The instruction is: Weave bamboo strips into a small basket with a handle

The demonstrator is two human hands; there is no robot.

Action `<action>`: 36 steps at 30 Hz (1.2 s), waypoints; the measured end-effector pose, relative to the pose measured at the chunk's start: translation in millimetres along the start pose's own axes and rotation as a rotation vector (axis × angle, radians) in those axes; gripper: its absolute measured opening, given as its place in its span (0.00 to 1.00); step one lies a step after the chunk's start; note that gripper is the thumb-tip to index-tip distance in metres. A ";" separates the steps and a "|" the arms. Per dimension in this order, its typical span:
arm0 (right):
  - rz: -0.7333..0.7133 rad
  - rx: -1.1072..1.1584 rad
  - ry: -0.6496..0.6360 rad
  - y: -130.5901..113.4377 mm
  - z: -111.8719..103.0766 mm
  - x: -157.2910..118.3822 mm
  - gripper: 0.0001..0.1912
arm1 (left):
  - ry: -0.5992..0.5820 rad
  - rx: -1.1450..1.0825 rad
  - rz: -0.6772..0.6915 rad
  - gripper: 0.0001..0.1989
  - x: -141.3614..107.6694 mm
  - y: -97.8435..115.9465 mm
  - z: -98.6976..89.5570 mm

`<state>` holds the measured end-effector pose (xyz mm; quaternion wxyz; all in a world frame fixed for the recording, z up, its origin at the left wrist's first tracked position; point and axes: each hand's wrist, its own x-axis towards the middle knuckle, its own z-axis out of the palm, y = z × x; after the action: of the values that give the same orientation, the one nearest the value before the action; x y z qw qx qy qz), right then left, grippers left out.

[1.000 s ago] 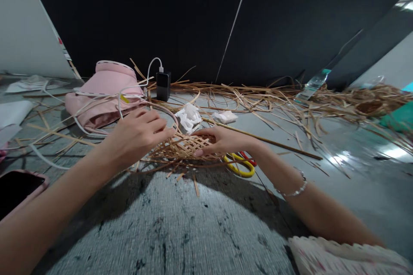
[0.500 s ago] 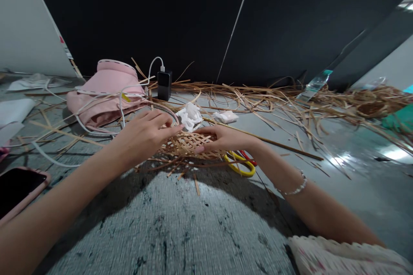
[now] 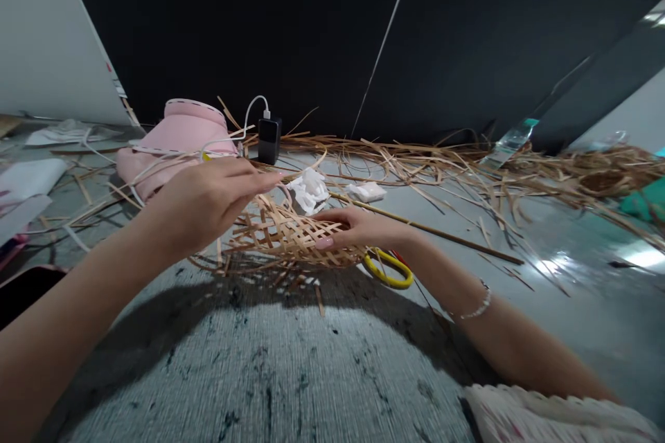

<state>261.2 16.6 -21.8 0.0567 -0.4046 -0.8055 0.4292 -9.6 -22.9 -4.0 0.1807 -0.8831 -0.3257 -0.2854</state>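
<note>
An openwork basket piece [image 3: 291, 239], woven from flat tan strips, lies tilted above the grey table, loose strip ends sticking out on its left. My right hand [image 3: 356, 228] grips its right side, thumb in front and fingers behind or inside the weave. My left hand [image 3: 218, 197] is raised at the upper left of the weave, with fingers and thumb drawn together near a strip; what lies between the fingertips is too small to make out. Just right of the weave are yellow-handled scissors [image 3: 388, 271], partly hidden.
Behind my hands stand a pink sun visor [image 3: 192, 126] and a black power bank [image 3: 269, 141] with a white cable. Crumpled tissue [image 3: 309, 190], loose strips [image 3: 395, 156] and a plastic bottle [image 3: 510, 142] lie along the dark panel. A phone [image 3: 28, 291] is at left.
My left hand has moved left and up, off the weave's top. More of the woven piece shows, tilted up on its left. My right hand keeps its hold.
</note>
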 end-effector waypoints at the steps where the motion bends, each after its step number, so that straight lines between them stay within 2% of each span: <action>1: 0.000 0.011 -0.004 -0.3 0.9 0.1 0.35 | -0.016 0.053 0.047 0.18 0.1 0.5 0.7; 4: -0.012 0.000 0.008 -1.0 2.9 0.3 0.37 | -0.050 0.213 0.211 0.20 2.1 4.9 2.0; 6: -0.030 -0.024 0.014 -1.8 3.6 0.1 0.36 | -0.038 0.239 0.257 0.19 4.0 9.1 0.9; 10: -0.056 -0.035 0.019 -5.6 4.0 -2.2 0.33 | -0.017 0.175 0.235 0.17 6.1 14.1 -3.5; 16: -0.028 -0.160 0.100 -13.2 5.3 -7.5 0.39 | -0.026 0.179 0.310 0.19 5.3 8.4 -4.1; 31: -0.059 -0.221 0.084 -11.2 5.5 -8.1 0.37 | -0.145 0.142 0.257 0.15 0.2 2.2 2.3; 36: -0.050 -0.225 0.090 -10.4 6.2 -7.4 0.38 | -0.138 0.133 0.269 0.16 -0.8 -0.9 4.7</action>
<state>257.1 4.3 -16.2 0.0576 -0.4072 -0.8550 0.3160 -8.9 -20.3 -8.0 0.2527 -0.9222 -0.2344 -0.1753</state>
